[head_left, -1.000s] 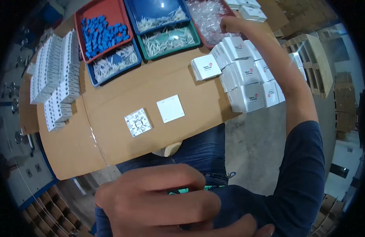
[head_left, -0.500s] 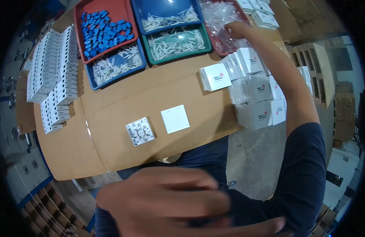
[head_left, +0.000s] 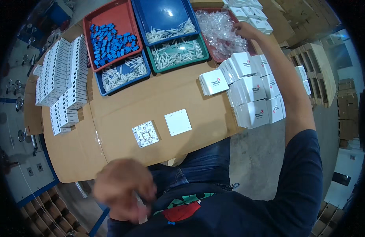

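**Clear plastic pieces [head_left: 216, 33] at the right hand's fingertips**

Head view: the right hand [head_left: 242, 31] reaches with bent fingers to the edge of a glossy, crinkled heap of these pieces, which lies in a shallow red tray [head_left: 251, 48]. Whether the fingers pinch one, I cannot tell. Just nearer the body from that grip, smooth white cases [head_left: 251, 89] with rounded corners are stacked; more white boxes [head_left: 249, 15] sit beyond it.

Left of the right hand, a green tray [head_left: 182, 66] holds slender white sticks [head_left: 178, 52]; farther left, small blocky blue parts [head_left: 113, 43] lie in another red tray [head_left: 107, 17].

The left hand [head_left: 123, 187] is blurred, a small translucent piece [head_left: 141, 211] showing at its fingers; how firmly they close on it, I cannot tell. Beyond this hand, on matt brown cardboard [head_left: 115, 130], rest a square white moulded base [head_left: 146, 134] and, beside it, a flat white plate [head_left: 178, 122].
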### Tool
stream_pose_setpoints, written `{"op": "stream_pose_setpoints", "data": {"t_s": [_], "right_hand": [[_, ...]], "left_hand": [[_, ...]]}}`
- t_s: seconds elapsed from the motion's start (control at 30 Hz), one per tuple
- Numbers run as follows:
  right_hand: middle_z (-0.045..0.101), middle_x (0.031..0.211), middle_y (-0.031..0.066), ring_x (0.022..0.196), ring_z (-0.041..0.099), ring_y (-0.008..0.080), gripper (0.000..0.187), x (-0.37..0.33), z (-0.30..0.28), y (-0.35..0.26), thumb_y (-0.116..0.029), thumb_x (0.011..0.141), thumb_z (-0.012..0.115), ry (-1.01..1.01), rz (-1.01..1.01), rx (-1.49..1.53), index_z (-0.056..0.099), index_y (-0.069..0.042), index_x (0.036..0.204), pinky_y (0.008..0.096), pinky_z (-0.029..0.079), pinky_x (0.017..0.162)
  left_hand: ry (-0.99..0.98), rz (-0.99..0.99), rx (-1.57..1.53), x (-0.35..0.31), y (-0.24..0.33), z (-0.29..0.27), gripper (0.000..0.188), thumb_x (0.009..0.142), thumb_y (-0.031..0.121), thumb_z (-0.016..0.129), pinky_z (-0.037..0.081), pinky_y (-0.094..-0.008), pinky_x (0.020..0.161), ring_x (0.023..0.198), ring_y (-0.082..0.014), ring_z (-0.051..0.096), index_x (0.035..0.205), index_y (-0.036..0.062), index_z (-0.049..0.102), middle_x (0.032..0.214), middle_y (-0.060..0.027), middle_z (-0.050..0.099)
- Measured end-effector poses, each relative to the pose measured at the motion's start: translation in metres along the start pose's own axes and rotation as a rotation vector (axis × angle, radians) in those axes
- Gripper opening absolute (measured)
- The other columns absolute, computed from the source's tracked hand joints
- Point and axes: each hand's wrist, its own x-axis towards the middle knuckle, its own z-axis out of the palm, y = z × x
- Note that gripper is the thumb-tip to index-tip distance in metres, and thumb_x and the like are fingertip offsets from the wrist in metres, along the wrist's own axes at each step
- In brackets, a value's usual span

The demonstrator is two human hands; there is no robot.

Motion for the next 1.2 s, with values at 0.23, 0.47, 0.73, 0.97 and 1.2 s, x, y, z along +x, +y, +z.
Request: {"op": "stream_pose_setpoints", "data": {"t_s": [0.23, 0.47, 0.73, 0.97, 1.2], "right_hand": [[0.074, 0.09, 0.0129, 0.085, 0.069, 0.0225, 0.025, -0.038, -0.027, -0.053, -0.019, 0.084, 0.07, 0.19, 0.105, 0.08, 0.072, 0.0, 0.098, 0.0341, 0.053, 0.079], [0.068, 0.092, 0.0007, 0.083, 0.067, 0.0111, 0.015, -0.148, -0.049, -0.229, -0.013, 0.096, 0.063, 0.006, -0.086, 0.853, 0.069, -0.005, 0.106, 0.0277, 0.056, 0.075], [0.067, 0.093, 0.0029, 0.085, 0.067, 0.0085, 0.044, -0.262, 0.04, -0.388, 0.0, 0.093, 0.071, -0.244, -0.154, 1.15, 0.058, -0.001, 0.136, 0.0231, 0.055, 0.074], [0.072, 0.095, 0.0074, 0.088, 0.071, 0.0143, 0.027, -0.296, 0.099, -0.42, -0.009, 0.1, 0.067, -0.131, 0.142, 1.552, 0.064, 0.002, 0.125, 0.0275, 0.059, 0.074], [0.07, 0.088, 0.0047, 0.076, 0.067, 0.0103, 0.012, -0.289, 0.118, -0.427, -0.01, 0.1, 0.067, -0.14, 0.146, 1.445, 0.071, 0.001, 0.103, 0.0249, 0.057, 0.066]], "left_hand": [[-0.258, -0.663, 0.438, -0.069, -0.066, 0.051, 0.03, 0.104, 0.018, 0.059, 0.052, -0.0348, 0.077, 0.085, -0.0261, 0.065, 0.084, -0.0024, 0.07, 0.089, -0.0133, 0.066], [0.101, -0.606, 0.199, -0.071, -0.089, 0.066, 0.032, 0.107, 0.022, 0.057, 0.052, -0.031, 0.089, 0.099, -0.0174, 0.066, 0.128, -0.0001, 0.064, 0.109, -0.0097, 0.07], [0.499, -0.408, -0.043, -0.028, -0.1, 0.081, 0.026, 0.102, 0.015, 0.066, 0.047, -0.0214, 0.066, 0.074, -0.0057, 0.059, 0.123, -0.0014, 0.067, 0.093, -0.0044, 0.068], [0.746, -0.304, -0.024, -0.067, -0.109, 0.076, 0.023, 0.101, 0.019, 0.07, 0.046, -0.0211, 0.057, 0.066, -0.0054, 0.056, 0.108, -0.0033, 0.072, 0.083, -0.0024, 0.067], [0.794, -0.353, 0.062, -0.073, -0.106, 0.073, 0.02, 0.099, 0.015, 0.072, 0.048, -0.0238, 0.064, 0.072, -0.0098, 0.058, 0.107, -0.0026, 0.068, 0.088, -0.0049, 0.066]]}}
